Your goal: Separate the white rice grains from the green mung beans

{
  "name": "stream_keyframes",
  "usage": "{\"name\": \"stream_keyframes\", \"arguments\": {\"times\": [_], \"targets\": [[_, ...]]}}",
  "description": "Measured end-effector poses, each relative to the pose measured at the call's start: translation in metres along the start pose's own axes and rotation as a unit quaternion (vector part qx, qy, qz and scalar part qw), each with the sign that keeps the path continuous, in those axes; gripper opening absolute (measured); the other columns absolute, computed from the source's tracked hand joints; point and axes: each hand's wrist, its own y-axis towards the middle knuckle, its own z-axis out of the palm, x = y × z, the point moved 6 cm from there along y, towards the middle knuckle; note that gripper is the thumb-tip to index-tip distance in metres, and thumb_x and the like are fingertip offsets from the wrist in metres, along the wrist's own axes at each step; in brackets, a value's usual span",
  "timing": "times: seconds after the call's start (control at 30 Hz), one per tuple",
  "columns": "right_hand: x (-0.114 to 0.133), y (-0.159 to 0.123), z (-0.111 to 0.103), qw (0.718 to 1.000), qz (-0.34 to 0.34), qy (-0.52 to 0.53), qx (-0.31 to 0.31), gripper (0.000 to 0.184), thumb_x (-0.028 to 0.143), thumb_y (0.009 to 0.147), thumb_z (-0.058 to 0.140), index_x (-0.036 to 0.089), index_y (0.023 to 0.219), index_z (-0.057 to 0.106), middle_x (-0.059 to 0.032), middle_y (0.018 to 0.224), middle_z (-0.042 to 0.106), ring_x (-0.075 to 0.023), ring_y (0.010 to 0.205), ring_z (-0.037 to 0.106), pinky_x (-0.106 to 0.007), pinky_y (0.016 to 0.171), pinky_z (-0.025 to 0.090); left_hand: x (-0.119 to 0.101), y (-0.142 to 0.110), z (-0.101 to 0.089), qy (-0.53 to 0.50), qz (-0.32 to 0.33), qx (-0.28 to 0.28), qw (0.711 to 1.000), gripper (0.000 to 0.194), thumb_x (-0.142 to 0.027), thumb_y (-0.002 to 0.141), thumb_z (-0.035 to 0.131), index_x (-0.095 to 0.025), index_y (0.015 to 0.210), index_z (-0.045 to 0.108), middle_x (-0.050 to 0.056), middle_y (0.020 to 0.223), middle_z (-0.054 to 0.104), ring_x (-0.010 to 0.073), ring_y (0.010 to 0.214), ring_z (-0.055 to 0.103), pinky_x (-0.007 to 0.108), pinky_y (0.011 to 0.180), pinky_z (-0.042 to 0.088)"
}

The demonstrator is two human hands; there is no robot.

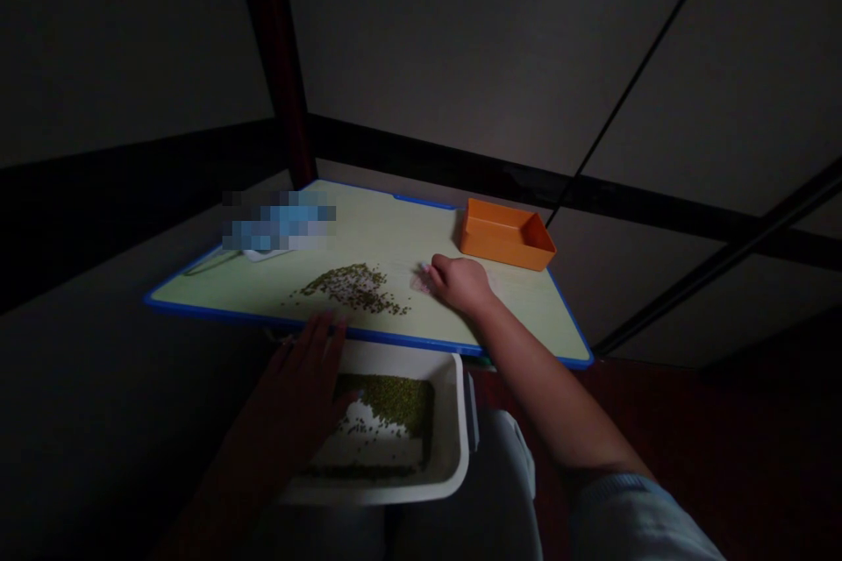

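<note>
On the pale tabletop with a blue edge (368, 206) lies a loose spread of small green seeds (355, 287), which look like mung beans. My right hand (460, 280) is closed above the table, to the right of the seeds. A small pale tip shows at its fingers, too little to name. Below the near edge stands a white bin (453, 456) with more green seeds (401, 399) in it. My left hand (309, 372) reaches over the bin's left side, fingers stretched towards the table edge and thumb over the inside. Whether it touches the rim, I cannot tell.
An orange open box (506, 237) stands at the table's far right corner. At the left, a blurred-out blue and white item (280, 223) rests on the table. Dark wall panels (447, 44) rise behind. My knee (506, 456) is beside the bin.
</note>
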Motion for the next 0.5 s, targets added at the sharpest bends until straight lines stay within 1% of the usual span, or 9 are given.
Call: {"name": "stream_keyframes", "arguments": {"times": [0.1, 0.2, 0.37, 0.5], "targets": [[0.007, 0.003, 0.003, 1.0, -0.011, 0.004, 0.007, 0.043, 0.046, 0.099, 0.027, 0.024, 0.106, 0.063, -0.0083, 0.094, 0.074, -0.0203, 0.078, 0.065, -0.029, 0.059, 0.026, 0.0, -0.001, 0.002, 0.006, 0.002, 0.0, 1.0, 0.078, -0.057, 0.087, 0.027, -0.007, 0.147, 0.018, 0.024, 0.151, 0.035, 0.0358, 0.14, 0.036, 0.053, 0.107, 0.035], [0.011, 0.006, 0.005, 0.999, -0.033, 0.015, 0.013, 0.042, 0.048, 0.099, 0.028, 0.025, 0.107, 0.062, -0.0072, 0.096, 0.074, -0.0205, 0.08, 0.065, -0.028, 0.06, 0.028, -0.001, -0.002, 0.002, 0.01, 0.005, -0.005, 1.0, 0.078, -0.055, 0.087, 0.03, -0.008, 0.147, 0.018, 0.024, 0.152, 0.034, 0.0357, 0.14, 0.036, 0.053, 0.107, 0.034], [0.014, 0.006, 0.006, 0.996, -0.075, 0.039, 0.005, 0.042, 0.049, 0.099, 0.029, 0.025, 0.102, 0.063, -0.0064, 0.093, 0.074, -0.0195, 0.081, 0.065, -0.028, 0.064, 0.028, -0.003, 0.0, -0.001, 0.019, 0.019, -0.029, 0.999, 0.08, -0.054, 0.086, 0.031, -0.004, 0.147, 0.017, 0.028, 0.148, 0.038, 0.0384, 0.137, 0.039, 0.053, 0.106, 0.035], [0.01, 0.004, 0.006, 0.995, -0.084, 0.059, 0.007, 0.039, 0.048, 0.099, 0.032, 0.025, 0.098, 0.064, -0.0048, 0.088, 0.074, -0.0185, 0.079, 0.065, -0.028, 0.066, 0.028, -0.003, 0.0, -0.003, 0.022, 0.018, -0.023, 0.999, 0.08, -0.054, 0.086, 0.032, -0.005, 0.147, 0.014, 0.027, 0.149, 0.038, 0.038, 0.137, 0.039, 0.053, 0.106, 0.035]]}}
